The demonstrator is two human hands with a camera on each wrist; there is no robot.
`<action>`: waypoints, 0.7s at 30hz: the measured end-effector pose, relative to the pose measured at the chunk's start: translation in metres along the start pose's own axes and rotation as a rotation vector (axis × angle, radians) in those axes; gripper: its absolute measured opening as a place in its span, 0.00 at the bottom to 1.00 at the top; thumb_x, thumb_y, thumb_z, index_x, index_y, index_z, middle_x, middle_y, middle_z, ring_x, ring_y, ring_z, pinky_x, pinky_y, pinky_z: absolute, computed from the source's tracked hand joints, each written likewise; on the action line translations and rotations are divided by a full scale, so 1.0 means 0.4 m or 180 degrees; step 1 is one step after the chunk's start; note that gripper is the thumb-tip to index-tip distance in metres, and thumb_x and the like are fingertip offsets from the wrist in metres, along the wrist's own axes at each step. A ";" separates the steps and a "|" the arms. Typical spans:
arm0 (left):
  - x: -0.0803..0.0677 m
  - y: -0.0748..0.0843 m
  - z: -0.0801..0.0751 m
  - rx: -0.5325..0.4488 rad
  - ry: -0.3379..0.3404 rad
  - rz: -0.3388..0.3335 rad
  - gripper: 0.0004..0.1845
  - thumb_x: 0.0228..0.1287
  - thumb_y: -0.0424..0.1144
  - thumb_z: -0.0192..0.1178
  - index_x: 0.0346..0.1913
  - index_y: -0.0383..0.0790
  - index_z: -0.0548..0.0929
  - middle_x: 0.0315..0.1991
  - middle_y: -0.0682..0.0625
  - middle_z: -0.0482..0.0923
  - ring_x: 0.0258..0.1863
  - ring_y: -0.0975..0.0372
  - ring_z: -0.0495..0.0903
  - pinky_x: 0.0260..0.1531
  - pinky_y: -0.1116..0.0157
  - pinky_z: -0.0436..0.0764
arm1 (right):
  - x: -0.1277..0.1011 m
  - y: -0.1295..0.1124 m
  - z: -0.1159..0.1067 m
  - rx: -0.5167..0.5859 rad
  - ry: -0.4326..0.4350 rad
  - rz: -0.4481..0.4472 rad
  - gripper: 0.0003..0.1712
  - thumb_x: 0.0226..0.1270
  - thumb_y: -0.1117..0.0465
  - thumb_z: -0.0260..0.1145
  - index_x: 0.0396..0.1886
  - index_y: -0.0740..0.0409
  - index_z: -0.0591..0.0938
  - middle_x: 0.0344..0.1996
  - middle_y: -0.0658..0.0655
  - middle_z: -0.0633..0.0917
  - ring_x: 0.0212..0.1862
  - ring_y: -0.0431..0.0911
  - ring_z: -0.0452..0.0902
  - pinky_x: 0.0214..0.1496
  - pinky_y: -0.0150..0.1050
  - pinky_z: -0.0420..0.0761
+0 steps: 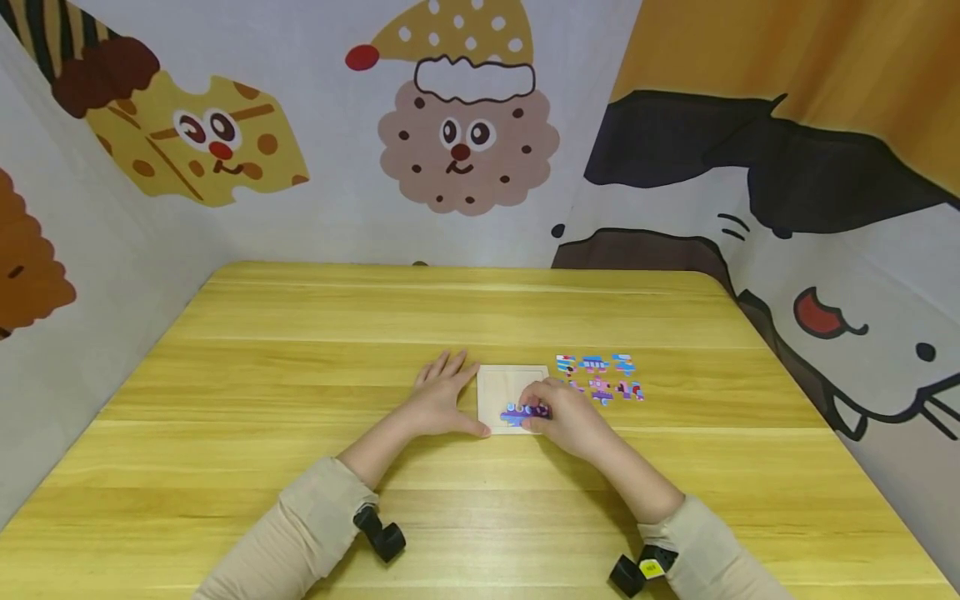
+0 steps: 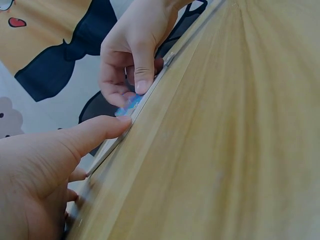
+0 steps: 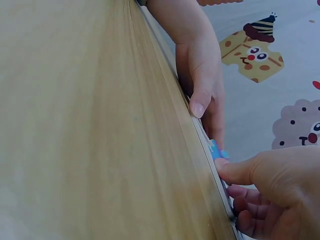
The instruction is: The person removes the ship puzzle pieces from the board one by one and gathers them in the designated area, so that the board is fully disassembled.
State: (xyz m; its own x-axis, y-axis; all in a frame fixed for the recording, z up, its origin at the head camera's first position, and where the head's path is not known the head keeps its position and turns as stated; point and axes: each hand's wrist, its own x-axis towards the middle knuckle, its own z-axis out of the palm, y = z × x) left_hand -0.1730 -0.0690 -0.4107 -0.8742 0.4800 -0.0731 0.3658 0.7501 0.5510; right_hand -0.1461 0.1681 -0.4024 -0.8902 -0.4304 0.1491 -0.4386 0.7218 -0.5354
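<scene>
My wooden counter (image 1: pixel 300 400) fills the view, its grain running side to side, with cartoon-printed cloth walls (image 1: pixel 465 142) standing behind and beside it. Near the middle lies a pale square puzzle board (image 1: pixel 504 385), flat on the counter. My left hand (image 1: pixel 442 398) rests on the counter against the board's left edge, fingers straight and spread, thumb along the near corner; that grip is loose and holds nothing. My right hand (image 1: pixel 562 414) sits on the board's near right corner, its grip curled, thumb and fingertips pinching a blue and purple puzzle piece (image 1: pixel 517 413) that lies on the board's near edge. In the left wrist view, that piece (image 2: pixel 131 104) shows as a blue sliver under my right fingertips. Just right of the board, six loose puzzle pieces (image 1: pixel 600 377) lie in two rows, apart from both hands.
</scene>
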 end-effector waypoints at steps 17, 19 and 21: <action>0.002 -0.001 0.005 0.0042 -0.0006 -0.0005 0.58 0.43 0.63 0.71 0.74 0.41 0.56 0.76 0.42 0.39 0.73 0.46 0.33 0.67 0.44 0.34 | -0.014 -0.011 -0.001 -0.0065 0.0142 0.0093 0.14 0.50 0.63 0.77 0.37 0.49 0.82 0.32 0.47 0.80 0.35 0.42 0.74 0.38 0.39 0.76; 0.001 -0.002 0.004 0.0034 -0.0003 -0.0001 0.58 0.43 0.63 0.71 0.74 0.41 0.56 0.76 0.42 0.39 0.73 0.46 0.33 0.67 0.44 0.34 | -0.014 -0.013 -0.002 -0.0052 0.0131 0.0109 0.14 0.51 0.63 0.76 0.37 0.50 0.82 0.32 0.46 0.80 0.34 0.42 0.73 0.37 0.38 0.75; 0.001 -0.002 0.004 0.0021 0.0003 0.0005 0.58 0.43 0.63 0.71 0.74 0.41 0.56 0.76 0.42 0.39 0.73 0.46 0.33 0.67 0.44 0.34 | -0.014 -0.014 -0.003 -0.0041 0.0128 0.0130 0.14 0.51 0.64 0.76 0.37 0.50 0.82 0.30 0.45 0.79 0.31 0.41 0.72 0.35 0.37 0.75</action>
State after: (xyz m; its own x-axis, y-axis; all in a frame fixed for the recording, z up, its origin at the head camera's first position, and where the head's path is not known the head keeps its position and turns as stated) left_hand -0.1732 -0.0688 -0.4125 -0.8738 0.4809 -0.0715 0.3694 0.7523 0.5455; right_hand -0.1389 0.1671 -0.3992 -0.9115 -0.3785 0.1608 -0.4032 0.7454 -0.5309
